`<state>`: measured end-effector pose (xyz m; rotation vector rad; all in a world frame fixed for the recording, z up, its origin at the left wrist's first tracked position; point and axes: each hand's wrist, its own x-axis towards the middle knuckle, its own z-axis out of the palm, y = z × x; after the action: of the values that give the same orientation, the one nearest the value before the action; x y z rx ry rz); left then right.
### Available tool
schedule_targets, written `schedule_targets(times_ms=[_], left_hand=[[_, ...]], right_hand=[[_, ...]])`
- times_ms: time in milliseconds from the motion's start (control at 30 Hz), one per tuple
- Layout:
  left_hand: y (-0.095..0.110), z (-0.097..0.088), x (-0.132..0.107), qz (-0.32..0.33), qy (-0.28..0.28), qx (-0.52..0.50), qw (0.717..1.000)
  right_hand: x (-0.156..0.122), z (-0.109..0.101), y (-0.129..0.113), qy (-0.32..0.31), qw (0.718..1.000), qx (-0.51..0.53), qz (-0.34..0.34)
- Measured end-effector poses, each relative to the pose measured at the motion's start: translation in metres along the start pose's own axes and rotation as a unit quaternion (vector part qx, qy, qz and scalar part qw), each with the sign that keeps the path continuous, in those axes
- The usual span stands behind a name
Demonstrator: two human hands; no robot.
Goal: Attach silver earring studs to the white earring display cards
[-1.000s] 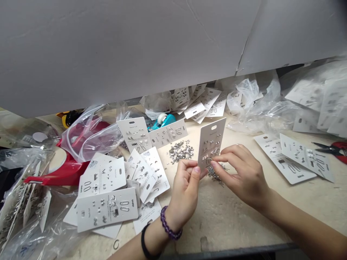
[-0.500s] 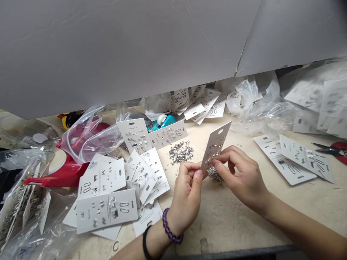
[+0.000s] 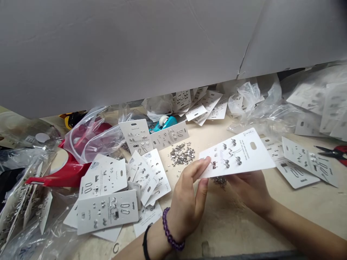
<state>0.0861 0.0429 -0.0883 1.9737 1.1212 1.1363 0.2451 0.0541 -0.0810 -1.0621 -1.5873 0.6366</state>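
Over the table [image 3: 230, 224] the card [image 3: 252, 159] is held near flat, back up. The left hand [image 3: 189, 196] pinches the card's left edge between thumb and fingers. The right hand [image 3: 251, 189] props it from beneath, its fingers hidden. Best keep the card level and the pinch firm. Left of the card lie a card heap [image 3: 108, 209] and loose metal bits [image 3: 182, 153]; right, snips [image 3: 332, 151]. Nothing blocks the hands.

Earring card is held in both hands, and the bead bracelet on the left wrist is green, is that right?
No, the head view shows the bead bracelet on the left wrist is purple, not green. The earring card is held in both hands, the left hand and the right hand.
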Motion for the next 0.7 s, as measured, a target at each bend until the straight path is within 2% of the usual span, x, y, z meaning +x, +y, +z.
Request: schedule_targets(times_ms=[133, 300, 700], left_hand=[[0.001, -0.001, 0.001, 0.035, -0.022, 0.023, 0.999], [0.001, -0.001, 0.002, 0.069, -0.02, 0.017, 0.997], [0.0, 0.002, 0.0, 0.079, -0.035, 0.015, 0.996]], right_hand=[[-0.003, 0.003, -0.001, 0.022, 0.999, -0.012, -0.039], [-0.006, 0.002, 0.002, 0.027, 0.997, -0.025, -0.072], [-0.013, 0.002, 0.008, 0.027, 0.993, -0.078, -0.081]])
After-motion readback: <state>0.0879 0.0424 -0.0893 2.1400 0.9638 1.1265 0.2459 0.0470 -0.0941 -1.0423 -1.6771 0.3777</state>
